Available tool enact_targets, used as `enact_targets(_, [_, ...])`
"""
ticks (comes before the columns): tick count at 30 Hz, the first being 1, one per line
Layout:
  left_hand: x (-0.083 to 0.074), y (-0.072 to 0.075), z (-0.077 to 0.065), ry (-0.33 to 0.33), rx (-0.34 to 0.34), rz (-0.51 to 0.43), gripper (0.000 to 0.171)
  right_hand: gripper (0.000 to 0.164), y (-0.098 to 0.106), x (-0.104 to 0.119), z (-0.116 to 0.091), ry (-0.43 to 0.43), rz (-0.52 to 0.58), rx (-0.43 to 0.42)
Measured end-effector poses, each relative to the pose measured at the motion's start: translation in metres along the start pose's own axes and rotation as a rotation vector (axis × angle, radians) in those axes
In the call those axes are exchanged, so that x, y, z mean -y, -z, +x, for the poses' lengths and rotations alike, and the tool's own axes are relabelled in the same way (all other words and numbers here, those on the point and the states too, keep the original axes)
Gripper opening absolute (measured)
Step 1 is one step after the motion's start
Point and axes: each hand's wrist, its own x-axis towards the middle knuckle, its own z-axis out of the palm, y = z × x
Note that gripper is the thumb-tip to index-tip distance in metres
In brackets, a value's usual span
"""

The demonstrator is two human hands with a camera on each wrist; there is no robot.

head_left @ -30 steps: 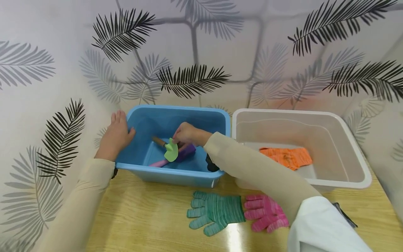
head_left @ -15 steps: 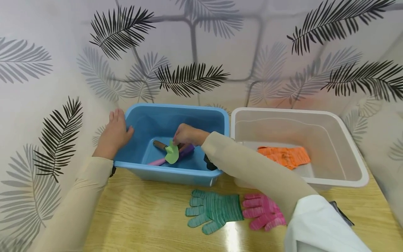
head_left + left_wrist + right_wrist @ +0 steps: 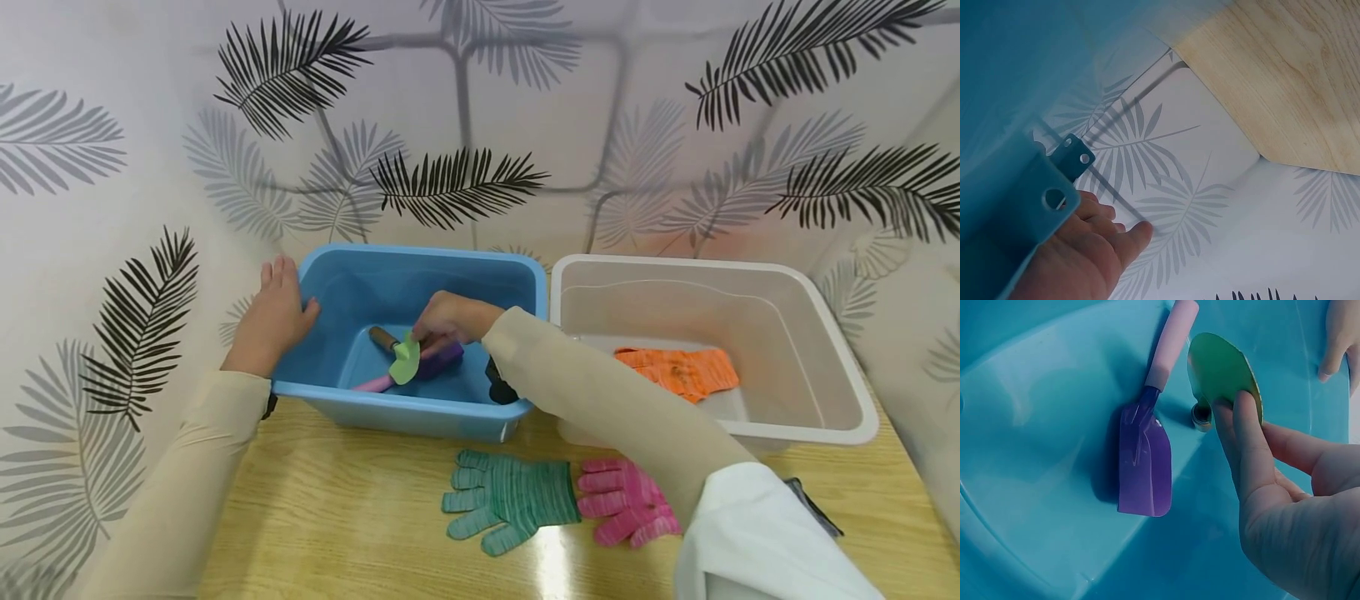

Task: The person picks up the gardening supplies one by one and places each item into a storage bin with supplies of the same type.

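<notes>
My right hand point(image 3: 450, 318) reaches into the blue tub point(image 3: 435, 408) and pinches the green blade point(image 3: 406, 360) of a small hand trowel. Its brown handle point(image 3: 384, 337) points away from the hand; in the right wrist view the handle is mostly hidden behind the blade. Below lies a purple scoop point(image 3: 1141, 462) with a pink handle point(image 3: 1174, 344), flat on the tub floor and apart from the fingers. On the tub's left rim rests my left hand point(image 3: 272, 321), thumb towards the inside. The left wrist view shows that hand point(image 3: 1088, 250) beside the tub's holed bracket point(image 3: 1054, 199).
To the right stands a whitish tub point(image 3: 795, 435) holding an orange glove point(image 3: 678, 373). In front, a green glove point(image 3: 517, 500) and a pink glove point(image 3: 626, 502) lie on the wooden table point(image 3: 337, 517). A dark object point(image 3: 813, 507) sits beyond the right sleeve. Leaf-patterned cloth hangs behind.
The green trowel has turned slightly in my right hand, and more of the purple scoop shows beneath it. My left hand stays on the rim.
</notes>
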Motion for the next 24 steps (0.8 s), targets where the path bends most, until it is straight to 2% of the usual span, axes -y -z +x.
enact_targets(8, [-0.0015, 0.0011, 0.0003, 0.001, 0.007, 0.008, 0.072, 0.014, -0.0005, -0.0001, 0.0005, -0.001, 0.118, -0.022])
enact_targets(16, [-0.0005, 0.0005, 0.0006, 0.010, 0.013, 0.011, 0.072, 0.013, -0.0008, 0.0002, -0.0013, 0.033, 0.094, -0.007])
enact_targets(24, [-0.0009, 0.0002, 0.0012, 0.021, 0.022, 0.010, 0.072, 0.012, -0.0008, 0.0008, -0.0014, 0.029, 0.059, -0.006])
